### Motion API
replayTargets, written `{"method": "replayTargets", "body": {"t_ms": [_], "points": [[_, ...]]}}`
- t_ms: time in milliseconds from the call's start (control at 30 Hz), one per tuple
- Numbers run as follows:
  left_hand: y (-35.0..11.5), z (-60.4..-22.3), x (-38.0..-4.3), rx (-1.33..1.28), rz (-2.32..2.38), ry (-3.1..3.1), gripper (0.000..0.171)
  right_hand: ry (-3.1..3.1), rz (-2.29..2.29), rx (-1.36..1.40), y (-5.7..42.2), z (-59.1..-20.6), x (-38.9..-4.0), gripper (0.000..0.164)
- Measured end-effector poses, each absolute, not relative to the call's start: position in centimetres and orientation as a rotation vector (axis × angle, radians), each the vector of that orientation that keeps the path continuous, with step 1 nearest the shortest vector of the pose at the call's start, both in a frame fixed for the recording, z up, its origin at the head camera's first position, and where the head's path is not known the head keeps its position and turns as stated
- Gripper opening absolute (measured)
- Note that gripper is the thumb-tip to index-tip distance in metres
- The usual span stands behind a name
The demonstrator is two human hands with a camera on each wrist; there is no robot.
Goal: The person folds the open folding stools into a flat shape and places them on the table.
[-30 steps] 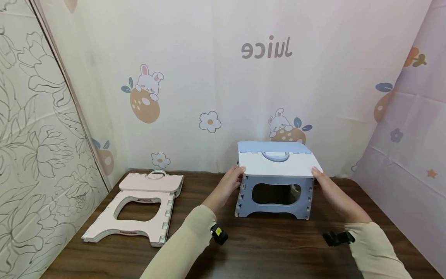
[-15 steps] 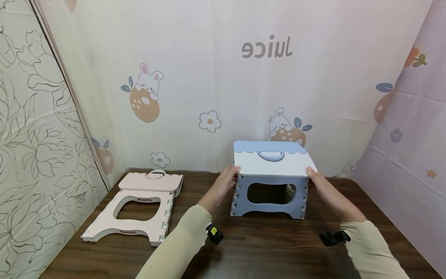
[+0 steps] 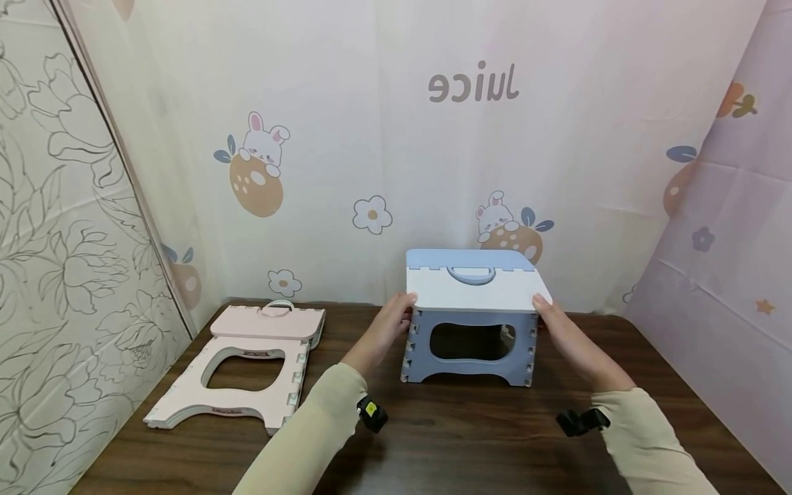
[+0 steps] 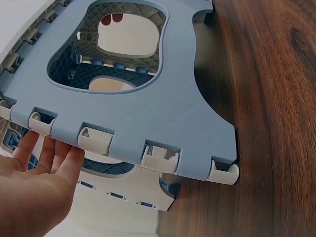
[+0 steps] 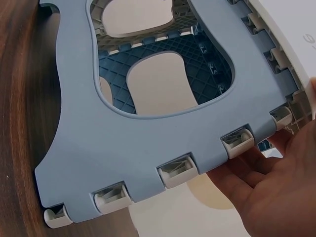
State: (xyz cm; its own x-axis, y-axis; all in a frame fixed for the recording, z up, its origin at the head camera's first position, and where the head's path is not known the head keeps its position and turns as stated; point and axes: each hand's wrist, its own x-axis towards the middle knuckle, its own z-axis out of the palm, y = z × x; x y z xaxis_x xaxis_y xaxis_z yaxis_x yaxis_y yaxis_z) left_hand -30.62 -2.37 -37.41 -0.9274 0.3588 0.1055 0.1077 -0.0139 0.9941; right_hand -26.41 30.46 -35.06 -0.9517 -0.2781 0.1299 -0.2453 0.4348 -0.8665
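An unfolded step stool [image 3: 473, 294] stands on the dark wooden table in the head view, right of centre. Its top is white with a light blue back strip and a small blue carry handle. My left hand [image 3: 388, 324] grips its left side, thumb on the front corner of the top. On the opposite side my right hand [image 3: 566, 335] holds the matching corner, thumb on the edge. The wrist views show the blue front panel [image 4: 128, 118] with its cut-out and white hinge knuckles. Fingers [image 5: 234, 180] of the right hand reach behind that panel's side edge.
A pink and white folded stool [image 3: 281, 382] lies flat on the table [image 3: 445, 440] at the left. A white printed curtain [image 3: 322, 137] hangs close behind the table, with more patterned cloth on both sides.
The blue and white stool has shifted left along the table, both hands moving with it and keeping their hold. The pink stool stays where it was.
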Motion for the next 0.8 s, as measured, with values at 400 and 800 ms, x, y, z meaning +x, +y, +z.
{"method": "replayTargets", "body": {"t_ms": [400,800], "points": [[-3.6,-37.4,-30.9,0.529,2.048,2.096,0.067,2.649,-1.574,-0.477,29.2,-35.0,-27.0,0.069],[-4.6,-37.5,-31.1,0.516,2.09,2.08,0.066,2.645,-1.576,-0.505,28.2,-35.1,-27.1,0.071]]}}
